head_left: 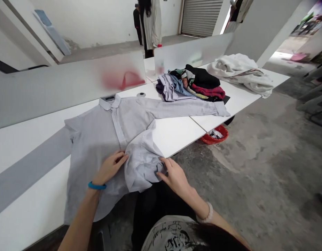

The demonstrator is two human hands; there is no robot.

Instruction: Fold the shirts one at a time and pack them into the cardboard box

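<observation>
A light grey button-up shirt [93, 139] lies spread on the white table, collar toward the far side and both sleeves stretched out sideways. Its right front panel is bunched up, and the lower part hangs past the table's near edge. My left hand [112, 166], with a blue wristband, pinches the cloth by the button placket at the middle. On the other side, my right hand [173, 174] grips the bunched edge of the same shirt between thumb and fingers, just off the table edge.
Several folded clothes [189, 83] are piled at the back right, with a white cloth heap [241, 71] beyond them. Frosted dividers [72, 85] line the table's far edge. A red basket [215, 136] stands on the floor below. People [150, 24] stand in the background.
</observation>
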